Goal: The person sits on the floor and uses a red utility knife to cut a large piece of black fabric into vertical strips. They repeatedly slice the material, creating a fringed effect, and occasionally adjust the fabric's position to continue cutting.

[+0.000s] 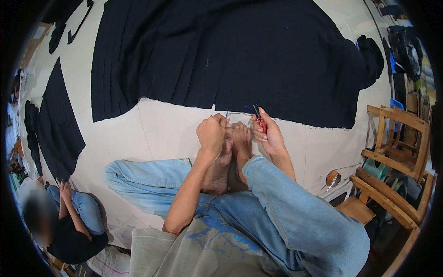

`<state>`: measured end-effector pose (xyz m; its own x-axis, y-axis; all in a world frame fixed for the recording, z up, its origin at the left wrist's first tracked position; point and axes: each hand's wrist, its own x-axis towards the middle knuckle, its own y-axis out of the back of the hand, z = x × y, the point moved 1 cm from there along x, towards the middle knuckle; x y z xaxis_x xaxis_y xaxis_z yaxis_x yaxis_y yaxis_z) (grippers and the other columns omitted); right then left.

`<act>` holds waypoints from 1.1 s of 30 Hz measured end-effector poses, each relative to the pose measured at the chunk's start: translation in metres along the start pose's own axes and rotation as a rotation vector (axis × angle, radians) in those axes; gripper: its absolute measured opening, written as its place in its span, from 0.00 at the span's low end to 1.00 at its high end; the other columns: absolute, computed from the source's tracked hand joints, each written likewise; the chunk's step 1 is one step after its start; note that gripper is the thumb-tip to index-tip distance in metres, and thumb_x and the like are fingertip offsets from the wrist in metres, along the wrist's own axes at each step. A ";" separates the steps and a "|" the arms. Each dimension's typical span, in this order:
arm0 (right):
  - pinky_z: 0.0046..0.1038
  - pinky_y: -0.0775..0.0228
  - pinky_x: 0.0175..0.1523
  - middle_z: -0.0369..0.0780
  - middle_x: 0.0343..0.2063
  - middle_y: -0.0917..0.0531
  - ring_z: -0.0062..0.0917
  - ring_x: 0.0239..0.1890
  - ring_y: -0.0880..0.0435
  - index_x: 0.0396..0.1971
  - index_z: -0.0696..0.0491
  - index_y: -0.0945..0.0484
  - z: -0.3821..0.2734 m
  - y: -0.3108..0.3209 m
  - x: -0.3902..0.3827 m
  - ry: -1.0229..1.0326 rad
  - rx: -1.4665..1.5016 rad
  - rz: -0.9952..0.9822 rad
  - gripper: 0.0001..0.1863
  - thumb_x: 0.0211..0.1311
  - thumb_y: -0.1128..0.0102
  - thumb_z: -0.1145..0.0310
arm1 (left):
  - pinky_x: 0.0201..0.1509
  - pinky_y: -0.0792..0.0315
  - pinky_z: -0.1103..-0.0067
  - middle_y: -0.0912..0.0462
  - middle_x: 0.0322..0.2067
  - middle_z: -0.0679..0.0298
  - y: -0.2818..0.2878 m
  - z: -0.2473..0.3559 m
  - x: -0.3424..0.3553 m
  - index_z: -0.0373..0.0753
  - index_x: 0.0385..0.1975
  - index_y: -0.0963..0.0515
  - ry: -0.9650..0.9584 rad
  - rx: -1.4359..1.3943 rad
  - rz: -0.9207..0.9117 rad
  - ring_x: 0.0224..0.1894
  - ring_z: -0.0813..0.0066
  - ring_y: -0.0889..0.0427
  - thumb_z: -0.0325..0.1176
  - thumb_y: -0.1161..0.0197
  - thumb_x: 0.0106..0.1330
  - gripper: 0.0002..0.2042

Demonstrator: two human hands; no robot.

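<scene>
A large black cloth (221,60) with pleat-like folds lies spread in front of me, its near edge frayed in places. My right hand (272,136) is closed around small thread snips (260,121) with red handles and dark blades, whose tips meet the cloth's near edge. My left hand (212,135) is pinched shut just below that edge, a little to the left. What its fingers hold is too small to make out. A thin strip or thread edge shows between the two hands. My bare feet (240,136) rest right beside them.
At the left a person (69,221) sits with both hands at another black cloth piece (60,124). Wooden stool frames (397,138) stand at the right, with a roll of brown tape (333,177) near them. A bunched black cloth (370,62) lies at the far right.
</scene>
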<state>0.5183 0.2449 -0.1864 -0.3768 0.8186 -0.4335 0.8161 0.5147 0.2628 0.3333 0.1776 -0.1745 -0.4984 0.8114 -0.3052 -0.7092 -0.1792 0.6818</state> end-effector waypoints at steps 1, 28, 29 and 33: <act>0.32 0.26 0.40 0.40 0.36 0.13 0.28 0.35 0.16 0.44 0.56 0.16 0.000 0.000 0.001 0.027 -0.023 -0.004 0.17 0.71 0.43 0.56 | 0.33 0.26 0.65 0.18 0.20 0.52 0.000 0.000 -0.001 0.35 0.31 0.16 0.011 -0.060 0.011 0.27 0.52 0.16 0.39 0.37 0.68 0.12; 0.24 0.30 0.33 0.36 0.23 0.14 0.19 0.26 0.20 0.30 0.60 0.13 -0.037 -0.013 0.067 -0.434 -0.048 -0.487 0.20 0.67 0.34 0.55 | 0.42 0.27 0.65 0.17 0.31 0.55 -0.002 -0.013 -0.021 0.35 0.32 0.20 -0.151 -0.172 0.035 0.36 0.53 0.20 0.30 0.40 0.68 0.06; 0.24 0.30 0.33 0.36 0.23 0.14 0.19 0.26 0.21 0.30 0.59 0.13 -0.037 -0.014 0.067 -0.420 -0.059 -0.488 0.19 0.67 0.34 0.55 | 0.42 0.27 0.65 0.17 0.31 0.55 -0.003 -0.014 -0.021 0.35 0.32 0.20 -0.157 -0.174 0.038 0.36 0.53 0.20 0.29 0.40 0.68 0.06; 0.24 0.29 0.33 0.37 0.24 0.14 0.19 0.26 0.20 0.30 0.59 0.12 -0.017 -0.011 0.072 -0.401 -0.047 -0.517 0.18 0.67 0.34 0.56 | 0.42 0.27 0.66 0.17 0.31 0.56 -0.002 -0.016 -0.020 0.36 0.32 0.19 -0.182 -0.174 0.052 0.36 0.54 0.21 0.29 0.40 0.67 0.05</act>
<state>0.4750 0.3024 -0.2059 -0.5151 0.3086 -0.7997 0.5503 0.8344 -0.0324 0.3371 0.1527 -0.1805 -0.4499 0.8825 -0.1372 -0.7680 -0.3039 0.5638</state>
